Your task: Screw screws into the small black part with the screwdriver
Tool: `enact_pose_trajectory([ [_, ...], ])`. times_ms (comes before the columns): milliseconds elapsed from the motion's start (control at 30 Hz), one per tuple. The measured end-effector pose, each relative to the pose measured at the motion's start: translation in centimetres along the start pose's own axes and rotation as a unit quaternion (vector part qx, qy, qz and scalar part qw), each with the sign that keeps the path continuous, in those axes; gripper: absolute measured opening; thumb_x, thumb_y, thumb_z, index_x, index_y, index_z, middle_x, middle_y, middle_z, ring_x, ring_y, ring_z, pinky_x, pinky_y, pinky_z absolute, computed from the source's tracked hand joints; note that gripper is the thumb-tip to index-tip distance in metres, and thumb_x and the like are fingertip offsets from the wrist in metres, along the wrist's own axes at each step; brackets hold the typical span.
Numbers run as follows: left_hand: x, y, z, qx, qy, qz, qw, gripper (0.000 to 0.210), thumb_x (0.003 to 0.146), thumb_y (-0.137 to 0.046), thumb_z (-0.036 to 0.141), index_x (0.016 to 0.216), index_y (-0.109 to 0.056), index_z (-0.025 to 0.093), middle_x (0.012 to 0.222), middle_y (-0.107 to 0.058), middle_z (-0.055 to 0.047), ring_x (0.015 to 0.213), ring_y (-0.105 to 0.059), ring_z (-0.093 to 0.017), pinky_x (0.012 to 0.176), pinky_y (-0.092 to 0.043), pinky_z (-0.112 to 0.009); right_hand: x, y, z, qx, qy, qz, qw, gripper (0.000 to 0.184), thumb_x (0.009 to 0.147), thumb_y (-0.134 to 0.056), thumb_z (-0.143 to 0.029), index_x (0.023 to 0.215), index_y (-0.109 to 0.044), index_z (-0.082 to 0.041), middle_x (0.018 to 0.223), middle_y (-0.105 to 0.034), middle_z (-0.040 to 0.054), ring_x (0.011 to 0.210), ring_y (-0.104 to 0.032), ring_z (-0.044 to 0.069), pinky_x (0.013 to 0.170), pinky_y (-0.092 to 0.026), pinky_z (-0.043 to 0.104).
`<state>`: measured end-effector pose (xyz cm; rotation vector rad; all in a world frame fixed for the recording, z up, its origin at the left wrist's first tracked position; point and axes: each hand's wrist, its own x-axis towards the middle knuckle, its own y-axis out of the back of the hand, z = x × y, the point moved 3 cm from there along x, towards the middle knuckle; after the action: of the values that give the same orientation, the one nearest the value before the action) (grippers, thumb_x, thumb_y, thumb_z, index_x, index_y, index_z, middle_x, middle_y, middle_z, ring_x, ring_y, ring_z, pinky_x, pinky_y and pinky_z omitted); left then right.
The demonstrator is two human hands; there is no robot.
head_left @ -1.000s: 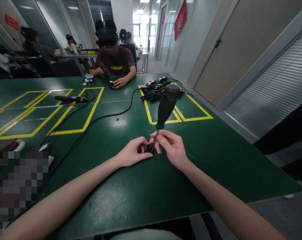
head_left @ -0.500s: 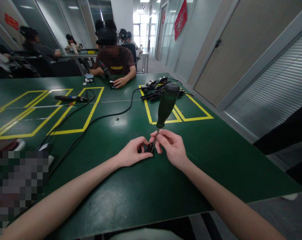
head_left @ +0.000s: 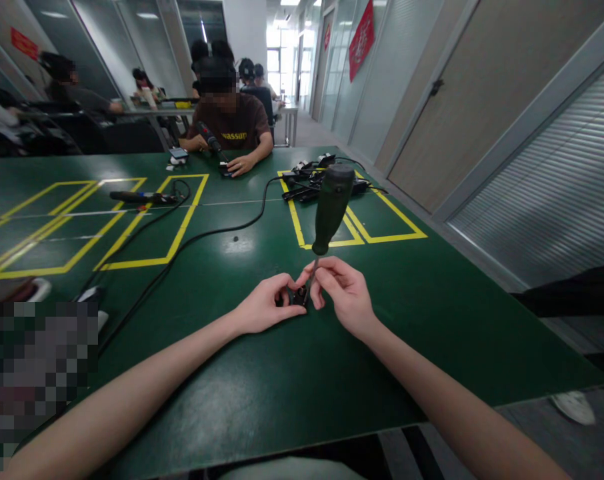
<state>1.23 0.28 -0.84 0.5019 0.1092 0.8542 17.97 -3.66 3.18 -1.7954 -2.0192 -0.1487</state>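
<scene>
Plainly, a brown shirt (head_left: 255, 119) reads "wassup" beyond the tilted screwdriver (head_left: 332, 210).

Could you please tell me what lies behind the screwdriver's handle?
Behind the handle, from this view, a pile of black items shows on both sides, with yellow tape on the green table; whatever the handle covers cannot be seen.

The person's 2 bare forearms (head_left: 182, 363) taper to slim wrists (head_left: 238, 323), with pale grey-green cloth (head_left: 287, 469) worn below.
</scene>
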Motion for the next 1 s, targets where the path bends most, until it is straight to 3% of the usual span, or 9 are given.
enact_pose_trajectory([
  [300, -0.06, 0.1, -0.12, -0.003, 0.006, 0.004, 1.0, 0.034, 0.082, -0.082, 0.041, 0.097, -0.06, 0.018, 0.078, -0.059, 0.004, 0.067, -0.054, -0.013, 0.065, -0.044, -0.027, -0.12, 0.02, -0.15, -0.021, 0.026, 0.004, 0.999, 0.015, 0.09, -0.079, -0.035, 0.088, -0.078, -0.02, 0.091, -0.068, 0.0025, 0.048, -0.053, 0.004, 0.044, -0.048, 0.024],
  [500, -0.12, 0.16, -0.15, 0.006, 0.013, 0.005, 1.0, 0.035, 0.083, -0.081, 0.044, 0.095, -0.061, 0.019, 0.078, -0.06, 0.003, 0.067, -0.055, -0.013, 0.065, -0.045, -0.027, -0.13, 0.03, 0.12, -0.007, 0.017, 0.009, 1.0, 0.028, 0.092, -0.076, -0.042, 0.111, -0.07, -0.024, 0.089, -0.07, -0.0004, 0.045, -0.057, 0.005, 0.044, -0.05, 0.022],
  [700, -0.1, 0.1, -0.45, 0.008, 0.011, 0.002, 1.0, 0.036, 0.082, -0.081, 0.045, 0.094, -0.06, 0.019, 0.076, -0.059, 0.004, 0.067, -0.055, -0.014, 0.065, -0.044, -0.027, -0.06, -0.07, 0.02, 0.004, 0.014, 0.024, 1.0, 0.027, 0.087, -0.082, -0.039, 0.094, -0.061, -0.023, 0.085, -0.074, -0.0009, 0.044, -0.053, 0.005, 0.043, -0.05, 0.021],
  [900, -0.05, 0.11, -0.33, 0.01, 0.011, 0.002, 1.0, 0.035, 0.082, -0.081, 0.043, 0.094, -0.059, 0.019, 0.077, -0.06, 0.003, 0.067, -0.055, -0.014, 0.065, -0.044, -0.027, -0.06, 0.0, -0.36, -0.007, 0.02, 0.007, 1.0, 0.018, 0.087, -0.082, -0.037, 0.091, -0.075, -0.02, 0.092, -0.07, 0.0021, 0.048, -0.055, 0.005, 0.045, -0.05, 0.023],
  [1000, -0.06, 0.08, -0.19, 0.019, 0.005, 0.001, 1.0, 0.034, 0.083, -0.081, 0.043, 0.096, -0.061, 0.019, 0.079, -0.061, 0.002, 0.068, -0.055, -0.014, 0.065, -0.044, -0.027, -0.16, -0.08, -0.12, -0.007, 0.013, -0.005, 1.0, 0.022, 0.092, -0.076, -0.041, 0.101, -0.075, -0.021, 0.088, -0.072, 0.002, 0.047, -0.056, 0.006, 0.045, -0.05, 0.024],
])
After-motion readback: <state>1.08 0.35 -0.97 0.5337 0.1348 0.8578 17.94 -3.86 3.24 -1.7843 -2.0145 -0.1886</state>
